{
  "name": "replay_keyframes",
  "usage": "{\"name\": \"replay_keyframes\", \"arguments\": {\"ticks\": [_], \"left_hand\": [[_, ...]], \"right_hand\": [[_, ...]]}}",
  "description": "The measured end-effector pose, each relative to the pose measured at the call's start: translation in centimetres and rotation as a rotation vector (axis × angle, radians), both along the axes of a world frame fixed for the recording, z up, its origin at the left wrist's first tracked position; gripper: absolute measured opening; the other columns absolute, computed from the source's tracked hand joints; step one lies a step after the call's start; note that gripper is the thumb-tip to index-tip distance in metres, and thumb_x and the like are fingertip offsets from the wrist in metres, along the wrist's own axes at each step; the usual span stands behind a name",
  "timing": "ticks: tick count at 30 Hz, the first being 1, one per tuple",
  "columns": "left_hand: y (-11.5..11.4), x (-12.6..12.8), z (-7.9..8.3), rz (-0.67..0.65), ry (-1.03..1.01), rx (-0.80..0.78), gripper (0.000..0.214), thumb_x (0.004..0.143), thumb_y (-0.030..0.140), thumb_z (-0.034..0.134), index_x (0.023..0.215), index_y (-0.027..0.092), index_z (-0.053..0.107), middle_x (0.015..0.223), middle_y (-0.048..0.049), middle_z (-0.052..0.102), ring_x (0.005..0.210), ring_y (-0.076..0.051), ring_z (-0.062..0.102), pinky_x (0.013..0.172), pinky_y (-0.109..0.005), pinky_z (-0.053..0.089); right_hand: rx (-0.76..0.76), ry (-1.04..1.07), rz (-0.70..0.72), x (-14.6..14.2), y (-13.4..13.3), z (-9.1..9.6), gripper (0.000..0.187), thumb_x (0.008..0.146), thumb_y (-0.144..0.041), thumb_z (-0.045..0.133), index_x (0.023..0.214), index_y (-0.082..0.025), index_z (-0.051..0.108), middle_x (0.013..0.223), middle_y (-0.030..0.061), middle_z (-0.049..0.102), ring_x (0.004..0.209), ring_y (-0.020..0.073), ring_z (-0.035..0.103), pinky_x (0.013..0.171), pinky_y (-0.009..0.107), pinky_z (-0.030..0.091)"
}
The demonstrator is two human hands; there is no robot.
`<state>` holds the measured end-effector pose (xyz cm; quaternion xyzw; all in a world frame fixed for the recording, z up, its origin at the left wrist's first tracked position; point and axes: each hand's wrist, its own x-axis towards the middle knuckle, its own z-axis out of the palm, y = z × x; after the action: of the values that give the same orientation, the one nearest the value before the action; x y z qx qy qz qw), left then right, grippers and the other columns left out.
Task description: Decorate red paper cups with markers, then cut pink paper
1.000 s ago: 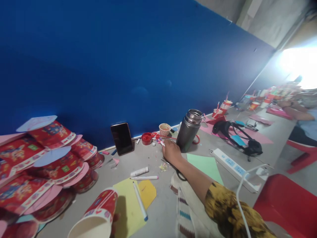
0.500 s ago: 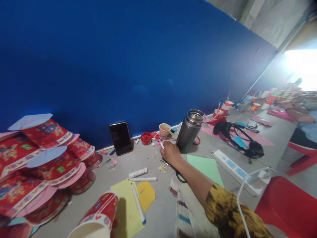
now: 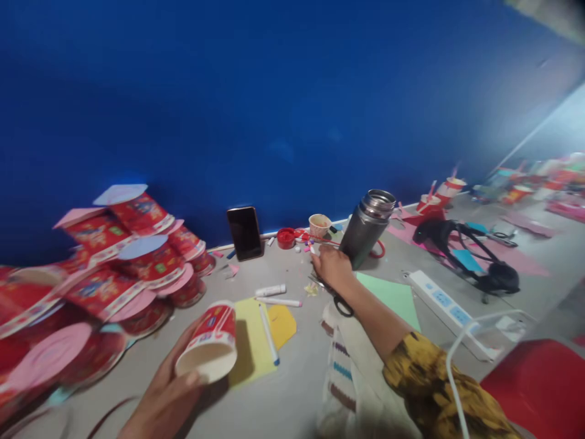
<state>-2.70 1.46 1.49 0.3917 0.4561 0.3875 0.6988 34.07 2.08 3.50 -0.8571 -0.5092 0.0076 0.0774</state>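
Note:
My left hand (image 3: 171, 387) is wrapped round a red printed paper cup (image 3: 214, 332), tilted on its side with the open mouth toward me. Farther back, my right hand (image 3: 336, 267) reaches down to the table with its fingers closed at a short white stick-like piece (image 3: 313, 249), too blurred to name surely. Just right of that hand stands a dark grey steel flask (image 3: 365, 228) without a lid. Scissors (image 3: 342, 306) lie partly under the right wrist. A yellow sheet (image 3: 251, 341) with a white marker (image 3: 269, 335) on it lies right of the cup.
Stacked red paper cups with card discs (image 3: 146, 259) fill the left side. A phone (image 3: 245, 233) leans against the blue wall (image 3: 274, 110). Beside it are a red tub (image 3: 286, 238) and a small paper cup (image 3: 320, 224). A power strip (image 3: 450, 314) and black headgear (image 3: 466, 250) lie right.
My left hand has come into view, and the cup it holds has risen and moved right. The view has shifted left; my right hand stays at about the same place beside the flask.

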Motion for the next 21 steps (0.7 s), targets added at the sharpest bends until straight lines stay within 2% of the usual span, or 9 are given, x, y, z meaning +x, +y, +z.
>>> {"name": "replay_keyframes", "arguments": {"ticks": [2, 3, 6, 9, 11, 13, 15, 18, 21], "left_hand": [[0.3, 0.8, 1.1, 0.02, 0.028, 0.061, 0.109, 0.045, 0.045, 0.108, 0.146, 0.03, 0.07, 0.129, -0.0111, 0.084, 0.132, -0.045, 0.074, 0.107, -0.049, 0.066], [0.5, 0.9, 1.6, 0.028, 0.048, 0.106, 0.11, 0.043, 0.043, 0.109, 0.145, 0.031, 0.069, 0.137, -0.0113, 0.081, 0.136, -0.045, 0.071, 0.11, -0.051, 0.064], [0.5, 0.7, 2.6, 0.024, 0.172, 0.377, 0.104, 0.053, 0.038, 0.104, 0.148, 0.033, 0.062, 0.157, -0.0139, 0.068, 0.145, -0.044, 0.064, 0.117, -0.057, 0.058], [-0.4, 0.1, 3.2, 0.004, 0.441, 0.759, 0.092, 0.068, 0.035, 0.095, 0.152, 0.03, 0.057, 0.163, -0.0162, 0.06, 0.147, -0.041, 0.062, 0.121, -0.06, 0.054], [-1.6, -0.1, 3.3, 0.001, 0.584, 0.937, 0.087, 0.076, 0.036, 0.091, 0.154, 0.03, 0.054, 0.162, -0.0159, 0.059, 0.149, -0.039, 0.059, 0.123, -0.059, 0.053], [-2.9, 0.0, 2.9, 0.01, 0.64, 0.982, 0.087, 0.081, 0.042, 0.09, 0.157, 0.03, 0.051, 0.16, -0.016, 0.059, 0.148, -0.039, 0.06, 0.119, -0.058, 0.055], [-4.3, 0.5, 2.1, 0.068, 0.653, 0.954, 0.089, 0.082, 0.048, 0.09, 0.159, 0.028, 0.048, 0.158, -0.0169, 0.059, 0.143, -0.039, 0.063, 0.115, -0.058, 0.059], [-5.8, 1.6, 0.8, 0.185, 0.702, 0.959, 0.089, 0.082, 0.052, 0.09, 0.156, 0.025, 0.049, 0.151, -0.0173, 0.061, 0.138, -0.039, 0.065, 0.114, -0.06, 0.058], [-6.5, 2.6, 0.1, 0.251, 0.737, 1.008, 0.086, 0.084, 0.051, 0.089, 0.155, 0.024, 0.049, 0.148, -0.0165, 0.062, 0.137, -0.039, 0.064, 0.115, -0.061, 0.056]], "right_hand": [[0.024, 0.021, 0.038, -0.6, -0.6, 1.1, 0.038, 0.117, -0.038, 0.048, 0.134, -0.015, 0.072, 0.131, 0.0197, 0.08, 0.121, 0.0304, 0.077, 0.093, 0.033, 0.053], [0.031, 0.039, 0.059, -1.0, -1.0, 1.6, 0.037, 0.117, -0.038, 0.047, 0.132, -0.017, 0.074, 0.128, 0.0186, 0.082, 0.12, 0.0301, 0.078, 0.091, 0.032, 0.053], [0.018, 0.132, 0.172, -2.6, -2.5, 3.2, 0.028, 0.112, -0.035, 0.058, 0.117, -0.02, 0.081, 0.115, 0.0131, 0.086, 0.108, 0.028, 0.08, 0.083, 0.03, 0.051], [0.013, 0.248, 0.336, -4.6, -5.0, 4.0, 0.019, 0.107, -0.032, 0.066, 0.107, -0.025, 0.083, 0.105, 0.0035, 0.088, 0.097, 0.0211, 0.08, 0.078, 0.026, 0.049], [0.058, 0.431, 0.482, -6.0, -7.0, 4.1, 0.018, 0.104, -0.03, 0.066, 0.103, -0.026, 0.083, 0.098, 0.0005, 0.087, 0.088, 0.0182, 0.078, 0.077, 0.025, 0.05], [0.121, 0.619, 0.561, -7.3, -9.0, 3.7, 0.015, 0.099, -0.027, 0.069, 0.093, -0.023, 0.082, 0.089, 0.0015, 0.085, 0.081, 0.0184, 0.075, 0.074, 0.026, 0.049], [0.098, 0.828, 0.598, -8.6, -10.7, 3.1, 0.016, 0.094, -0.025, 0.068, 0.084, -0.021, 0.079, 0.08, 0.0016, 0.082, 0.072, 0.017, 0.07, 0.068, 0.026, 0.048], [0.028, 1.153, 0.627, -10.3, -12.1, 2.1, 0.018, 0.093, -0.031, 0.069, 0.095, -0.018, 0.082, 0.087, 0.0037, 0.083, 0.072, 0.0164, 0.07, 0.067, 0.025, 0.051], [0.083, 1.251, 0.625, -11.4, -12.2, 1.7, 0.027, 0.094, -0.031, 0.068, 0.11, -0.017, 0.084, 0.102, 0.0067, 0.085, 0.082, 0.0169, 0.072, 0.074, 0.026, 0.053]]}}
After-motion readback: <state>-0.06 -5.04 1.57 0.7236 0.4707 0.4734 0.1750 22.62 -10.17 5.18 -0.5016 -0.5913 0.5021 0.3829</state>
